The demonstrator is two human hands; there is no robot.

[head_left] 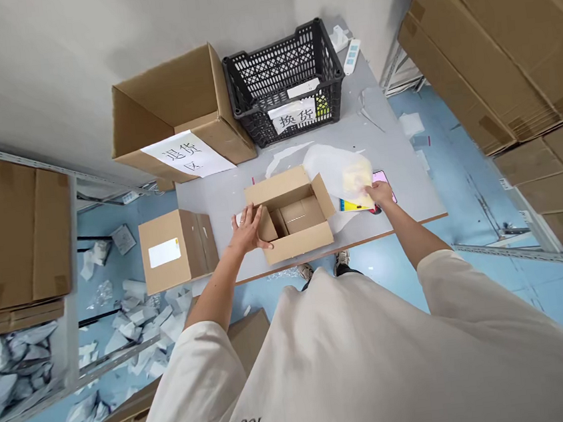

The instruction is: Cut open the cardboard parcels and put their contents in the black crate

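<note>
grey table (213, 201): carton (299, 244) crosswise; left hand (248, 229) spread on it; right hand (379, 194) pinching bag (353, 178)

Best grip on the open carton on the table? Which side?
Likely the two short end walls, low down, with the hands coming in from left and right. The open carton has loose flaps that would fold under load, while its walls stand square on the grey table. The left hand rests at the left end.
</note>
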